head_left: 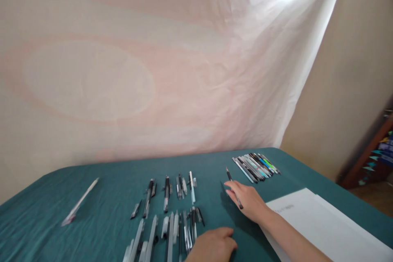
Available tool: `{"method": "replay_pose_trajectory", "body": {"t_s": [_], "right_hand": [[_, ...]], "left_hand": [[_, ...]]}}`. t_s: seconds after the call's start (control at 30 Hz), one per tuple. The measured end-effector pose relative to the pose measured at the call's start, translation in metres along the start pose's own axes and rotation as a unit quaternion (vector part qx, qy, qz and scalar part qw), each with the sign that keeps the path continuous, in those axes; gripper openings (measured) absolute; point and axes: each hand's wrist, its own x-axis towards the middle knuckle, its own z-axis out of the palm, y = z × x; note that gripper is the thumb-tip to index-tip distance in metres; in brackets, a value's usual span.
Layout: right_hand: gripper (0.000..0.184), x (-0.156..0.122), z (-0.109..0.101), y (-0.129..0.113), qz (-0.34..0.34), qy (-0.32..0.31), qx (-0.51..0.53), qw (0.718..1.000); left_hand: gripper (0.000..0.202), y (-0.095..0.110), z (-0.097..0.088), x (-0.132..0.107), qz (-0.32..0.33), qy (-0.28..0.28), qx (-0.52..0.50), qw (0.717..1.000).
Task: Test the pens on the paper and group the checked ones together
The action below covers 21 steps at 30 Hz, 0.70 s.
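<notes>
My right hand (247, 200) rests on the teal tablecloth (107, 213) with a dark pen (232, 186) held between its fingers, tip pointing away. My left hand (213, 245) lies at the bottom edge beside a cluster of clear and dark pens (172, 233); its fingers look curled, and whether it holds anything is hidden. Two or three more pens (167, 192) lie in a loose row beyond that cluster.
A neat row of several pens (256, 166), some with green and blue parts, lies at the far right of the table. A single white pen (80, 202) lies at the left. White paper sheets (322, 221) lie by my right forearm. A pale sheet (138, 69) hangs behind.
</notes>
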Motion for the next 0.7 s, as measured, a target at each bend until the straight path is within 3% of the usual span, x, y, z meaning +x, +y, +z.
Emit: {"method": "replay_pose_trajectory", "body": {"t_s": [0.33, 0.5, 0.7], "right_hand": [[0.024, -0.006, -0.009, 0.008, -0.02, 0.004, 0.061, 0.998], [0.022, -0.013, -0.007, 0.009, -0.057, -0.002, 0.049, 0.997], [0.02, -0.007, 0.0, 0.006, -0.085, 0.037, 0.025, 0.995]], "left_hand": [[0.019, -0.005, 0.011, 0.001, 0.04, 0.041, 0.111, 0.992], [0.018, -0.001, 0.007, 0.0, 0.044, 0.02, 0.156, 0.987], [0.02, 0.005, 0.001, -0.003, 0.039, 0.01, 0.189, 0.981]]}}
